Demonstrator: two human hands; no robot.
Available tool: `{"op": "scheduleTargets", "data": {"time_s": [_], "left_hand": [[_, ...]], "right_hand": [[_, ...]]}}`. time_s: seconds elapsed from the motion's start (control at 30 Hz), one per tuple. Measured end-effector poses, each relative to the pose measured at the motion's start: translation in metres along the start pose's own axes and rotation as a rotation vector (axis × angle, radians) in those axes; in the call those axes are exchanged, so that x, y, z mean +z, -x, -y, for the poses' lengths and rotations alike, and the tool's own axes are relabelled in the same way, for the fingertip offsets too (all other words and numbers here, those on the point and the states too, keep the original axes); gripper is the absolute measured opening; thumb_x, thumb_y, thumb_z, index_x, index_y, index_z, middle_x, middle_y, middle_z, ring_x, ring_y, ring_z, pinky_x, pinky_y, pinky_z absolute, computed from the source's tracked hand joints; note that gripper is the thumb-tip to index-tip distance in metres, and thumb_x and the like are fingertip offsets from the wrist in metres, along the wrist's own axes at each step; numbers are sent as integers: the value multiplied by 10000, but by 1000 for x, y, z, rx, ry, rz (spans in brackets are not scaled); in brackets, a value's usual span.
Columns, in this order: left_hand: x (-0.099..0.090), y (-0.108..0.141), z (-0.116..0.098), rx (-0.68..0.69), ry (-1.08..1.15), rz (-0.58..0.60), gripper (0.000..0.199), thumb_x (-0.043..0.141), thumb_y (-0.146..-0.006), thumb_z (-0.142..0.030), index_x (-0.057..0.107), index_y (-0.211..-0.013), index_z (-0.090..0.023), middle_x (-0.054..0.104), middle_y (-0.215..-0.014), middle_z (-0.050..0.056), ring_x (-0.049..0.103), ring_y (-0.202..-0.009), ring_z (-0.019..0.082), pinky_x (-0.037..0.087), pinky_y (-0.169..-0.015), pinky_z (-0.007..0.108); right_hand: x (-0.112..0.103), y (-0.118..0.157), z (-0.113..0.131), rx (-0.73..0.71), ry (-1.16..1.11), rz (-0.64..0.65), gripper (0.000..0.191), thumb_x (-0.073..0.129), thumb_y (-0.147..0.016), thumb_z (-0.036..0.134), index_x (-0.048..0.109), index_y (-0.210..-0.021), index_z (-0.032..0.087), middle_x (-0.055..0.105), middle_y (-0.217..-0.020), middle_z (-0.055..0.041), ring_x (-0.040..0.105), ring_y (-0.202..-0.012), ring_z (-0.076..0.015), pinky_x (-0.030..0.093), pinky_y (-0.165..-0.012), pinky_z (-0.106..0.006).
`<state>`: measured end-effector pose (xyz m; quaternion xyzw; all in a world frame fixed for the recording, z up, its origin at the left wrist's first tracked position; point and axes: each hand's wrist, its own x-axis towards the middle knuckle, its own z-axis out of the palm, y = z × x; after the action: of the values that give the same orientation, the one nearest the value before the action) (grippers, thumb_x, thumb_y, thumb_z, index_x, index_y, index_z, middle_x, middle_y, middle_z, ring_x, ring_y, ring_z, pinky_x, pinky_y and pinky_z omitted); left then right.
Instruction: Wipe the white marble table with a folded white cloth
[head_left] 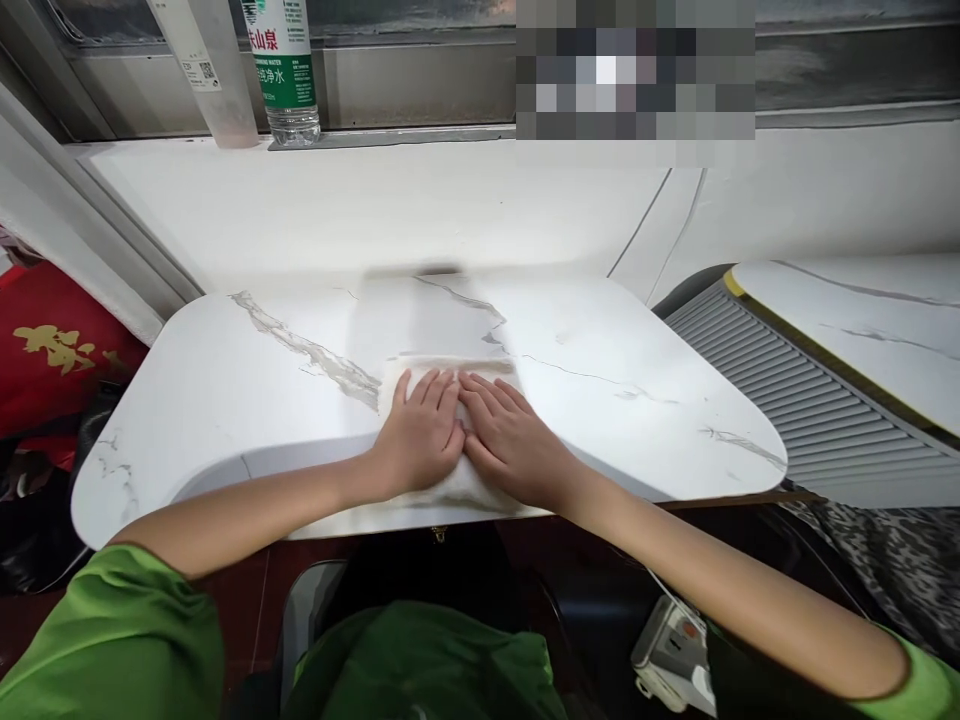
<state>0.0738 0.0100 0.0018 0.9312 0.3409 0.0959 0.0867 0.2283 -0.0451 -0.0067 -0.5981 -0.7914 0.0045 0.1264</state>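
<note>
Both hands, left hand (420, 440) and right hand (510, 440), press flat with open grip on a folded white cloth (450, 375) at the bench's (225, 400) near edge; folding looks mostly done.

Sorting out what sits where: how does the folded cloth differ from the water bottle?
The white cloth lies flat on the marble table; the water bottle stands upright on the window ledge. Left hand and right hand press flat on the cloth; nothing touches the bottle. The cloth is plain, the bottle green-labelled.
</note>
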Motion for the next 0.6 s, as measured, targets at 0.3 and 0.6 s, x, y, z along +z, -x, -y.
{"op": "scheduleTargets", "data": {"time_s": [0.3,0.6], "left_hand": [[4,-80,12,-125,39,-17,531,290,-985,-180,366,-1489,-30,409,-1563,170,336,-1468,248,150,-1247,493],[9,-171,54,-188,3,-74,509,249,-1000,-209,424,-1471,-130,431,-1558,120,356,-1454,231,167,-1238,472]], "right_hand": [[10,-70,-59,241,-219,-77,569,347,-813,153,553,-1343,158,538,-1482,-95,461,-1395,-270,309,-1178,-542],[21,-155,-122,277,-211,-269,481,391,-794,166,643,-1204,139,693,-1256,-135,608,-1174,-312,452,-1037,-478]]}}
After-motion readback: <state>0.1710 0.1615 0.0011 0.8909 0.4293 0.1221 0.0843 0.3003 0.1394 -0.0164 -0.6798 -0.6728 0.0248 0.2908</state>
